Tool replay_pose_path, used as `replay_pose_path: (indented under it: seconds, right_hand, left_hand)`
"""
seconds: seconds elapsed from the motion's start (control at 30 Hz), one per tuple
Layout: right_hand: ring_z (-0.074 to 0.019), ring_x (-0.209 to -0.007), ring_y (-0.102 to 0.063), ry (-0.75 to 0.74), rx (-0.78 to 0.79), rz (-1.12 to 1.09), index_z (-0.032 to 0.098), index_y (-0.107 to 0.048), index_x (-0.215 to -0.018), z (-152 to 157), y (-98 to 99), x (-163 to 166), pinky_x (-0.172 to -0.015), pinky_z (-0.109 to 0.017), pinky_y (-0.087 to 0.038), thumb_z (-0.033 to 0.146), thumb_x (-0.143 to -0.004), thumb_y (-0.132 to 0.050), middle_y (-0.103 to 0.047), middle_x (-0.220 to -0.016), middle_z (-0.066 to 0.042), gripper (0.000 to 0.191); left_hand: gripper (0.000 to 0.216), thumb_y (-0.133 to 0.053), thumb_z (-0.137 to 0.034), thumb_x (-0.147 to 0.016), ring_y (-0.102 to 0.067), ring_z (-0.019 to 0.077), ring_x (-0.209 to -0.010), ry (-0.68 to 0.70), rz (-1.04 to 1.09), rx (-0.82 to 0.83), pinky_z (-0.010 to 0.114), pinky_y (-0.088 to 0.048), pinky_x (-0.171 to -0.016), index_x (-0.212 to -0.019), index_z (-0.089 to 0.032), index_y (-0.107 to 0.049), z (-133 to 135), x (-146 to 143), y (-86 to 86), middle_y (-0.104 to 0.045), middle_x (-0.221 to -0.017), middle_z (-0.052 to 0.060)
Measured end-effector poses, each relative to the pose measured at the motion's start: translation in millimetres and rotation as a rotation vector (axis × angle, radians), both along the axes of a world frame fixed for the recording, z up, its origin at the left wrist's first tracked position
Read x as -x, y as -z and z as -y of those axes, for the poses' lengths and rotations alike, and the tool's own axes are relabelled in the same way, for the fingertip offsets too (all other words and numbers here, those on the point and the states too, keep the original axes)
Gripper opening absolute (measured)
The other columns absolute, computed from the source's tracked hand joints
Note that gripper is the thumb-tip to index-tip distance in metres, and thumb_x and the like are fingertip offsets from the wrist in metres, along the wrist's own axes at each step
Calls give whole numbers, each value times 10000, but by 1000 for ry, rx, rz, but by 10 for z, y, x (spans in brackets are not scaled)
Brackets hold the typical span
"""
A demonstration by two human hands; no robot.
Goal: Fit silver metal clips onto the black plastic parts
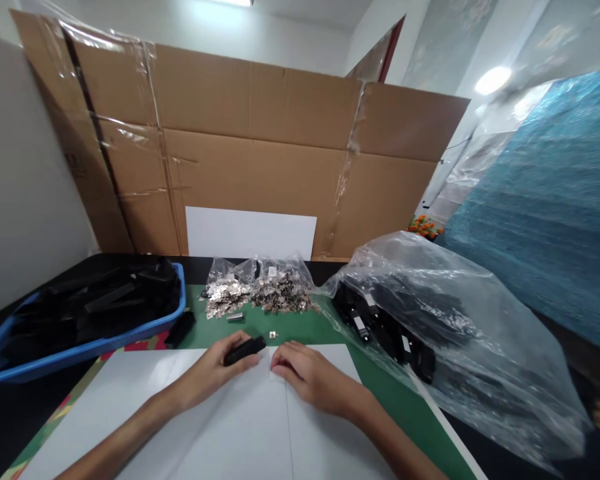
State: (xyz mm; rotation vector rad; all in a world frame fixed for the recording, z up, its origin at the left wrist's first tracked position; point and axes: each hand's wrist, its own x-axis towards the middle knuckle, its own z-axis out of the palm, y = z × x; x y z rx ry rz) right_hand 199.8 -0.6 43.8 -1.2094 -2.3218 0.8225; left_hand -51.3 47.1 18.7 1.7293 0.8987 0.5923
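My left hand (pixel 229 360) is closed around a short black plastic piece (pixel 245 351), which points toward the right. Across from it, my right hand (pixel 305 371) has its fingers curled in a pinch; whatever may be between them is hidden. Both hands rest over a white board (pixel 240 427) with a line down its middle. Just beyond them lies a tiny metal part (pixel 273 335) on the green mat (pixel 220 327). A small grey metal bar (pixel 235 317) sits farther left.
Piles of small metal parts (pixel 285 293) spill from plastic bags at the back. On the left stands a blue tray (pixel 181 293) heaped with black pieces, one black piece (pixel 181 329) beside it. A large transparent bag (pixel 460 313) of black parts lies right. Cardboard (pixel 260 167) walls the back.
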Motion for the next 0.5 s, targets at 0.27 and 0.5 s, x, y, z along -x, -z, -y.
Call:
replay_pose_path:
  seconds: [0.27, 0.5]
  right_hand:
    - [-212, -947, -622, 20, -42, 51, 214, -580, -1047, 0, 78, 46, -831, -307, -438, 272, -1083, -462, -659, -1008, -45, 136]
    - [-195, -896, -602, 41, -42, 28, 210, -583, -1045, -38, 132, 86, -794, -291, -415, 279, -1079, -451, -657, -987, -45, 153]
  left_hand:
    - [421, -616, -559, -952, -569, 191, -893, -29, 6, 11, 289, -434, -788, -1212, -236, -542, 192, 18, -57, -628, -968, 12]
    - [436, -587, -564, -969, -486, 158, -749, 11, -72, -8, 279, -360, -683, -1237, -269, -409, 281, 47, -60, -657, -941, -3]
